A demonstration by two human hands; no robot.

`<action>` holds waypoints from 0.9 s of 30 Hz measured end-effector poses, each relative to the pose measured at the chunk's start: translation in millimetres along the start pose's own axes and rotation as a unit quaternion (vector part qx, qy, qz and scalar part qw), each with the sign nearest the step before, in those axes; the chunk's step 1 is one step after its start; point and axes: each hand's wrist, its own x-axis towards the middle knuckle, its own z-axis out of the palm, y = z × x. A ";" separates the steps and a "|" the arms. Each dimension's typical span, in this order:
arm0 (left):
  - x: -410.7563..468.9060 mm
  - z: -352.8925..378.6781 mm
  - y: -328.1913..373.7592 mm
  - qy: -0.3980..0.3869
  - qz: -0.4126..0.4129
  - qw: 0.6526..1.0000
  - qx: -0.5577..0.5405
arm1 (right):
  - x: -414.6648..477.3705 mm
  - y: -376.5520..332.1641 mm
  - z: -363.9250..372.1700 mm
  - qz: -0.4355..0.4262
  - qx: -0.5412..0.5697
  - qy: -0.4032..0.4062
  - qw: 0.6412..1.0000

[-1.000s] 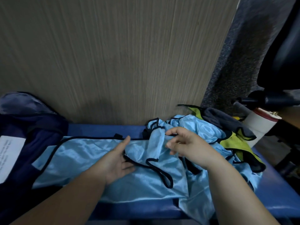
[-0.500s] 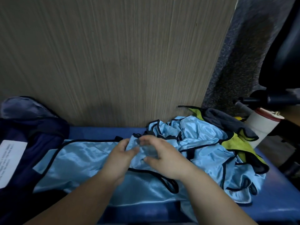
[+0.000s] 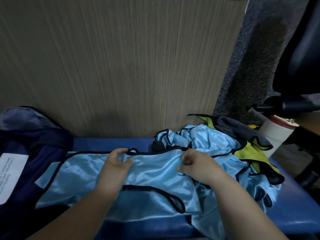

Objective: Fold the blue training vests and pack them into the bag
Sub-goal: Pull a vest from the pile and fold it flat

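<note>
L hand (image 3: 117, 163) comes in from bottom centre, forearm angled up, palm down on the vest (image 3: 155, 172). Its thumb & fingers curl in and pinch the vest's far edge by the black trim. R hand (image 3: 197, 167) comes in from bottom right, knuckles up, fingers curled tight, pinching the same far edge further right. Hands are apart, w/ cloth stretched flat btwn them.

The vest lies spread across the bench (image 3: 294, 205): light blue, black binding, one armhole loop showing near the front edge. Its left end reaches the bag (image 3: 34, 148).

Bag: dark navy, far left, white label (image 3: 12, 175) on it. Inside is hidden, so can't tell contents.

A pile (image 3: 213, 141) of more blue vests sits crumpled just right of R hand, touching the flat one. On its right side are a yellow-green vest (image 3: 247, 153) & grey cloth (image 3: 242, 132).
</note>
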 end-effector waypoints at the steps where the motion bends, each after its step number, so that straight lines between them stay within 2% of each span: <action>1: 1.6 -1.0 -1.6 0.010 0.013 1.000 0.016 | -1.7 -2.7 2.5 -0.002 -0.021 -0.018 1.000; 5: 7.8 -3.8 -1.0 0.020 0.009 0.990 0.140 | -4.1 -6.1 9.6 -0.006 -0.105 -0.069 0.992; 8: 9.3 4.3 1.6 0.059 0.084 0.960 0.261 | -4.2 -4.0 5.7 0.017 -0.076 -0.068 0.995; 9: 7.4 12.1 5.9 0.042 0.131 0.952 0.272 | -5.2 -4.3 2.6 0.030 -0.073 -0.074 0.994; 12: 3.9 50.1 21.4 -0.088 0.238 0.921 0.295 | -8.4 -6.6 -4.5 0.042 -0.116 -0.095 0.988; 14: 9.0 77.7 27.9 -0.137 0.242 0.904 0.326 | -8.6 -5.2 -3.7 0.044 -0.131 -0.100 0.985; 17: 23.9 110.0 37.3 -0.141 0.192 0.892 0.385 | -9.8 -3.4 1.4 0.070 -0.103 -0.087 0.988; 20: 37.5 126.0 43.1 -0.133 0.152 0.903 0.379 | -9.6 -1.5 7.5 0.074 -0.060 -0.074 0.993; 22: 44.4 129.7 43.9 -0.153 0.134 0.914 0.351 | -8.8 0.4 7.9 0.067 -0.037 -0.082 0.994; 25: 52.7 131.9 40.9 -0.178 0.133 0.928 0.300 | -8.3 4.0 4.1 0.054 -0.022 -0.100 0.993; 27: 54.4 131.4 42.9 -0.169 0.126 0.950 0.233 | -8.6 6.1 2.6 0.040 -0.022 -0.114 0.992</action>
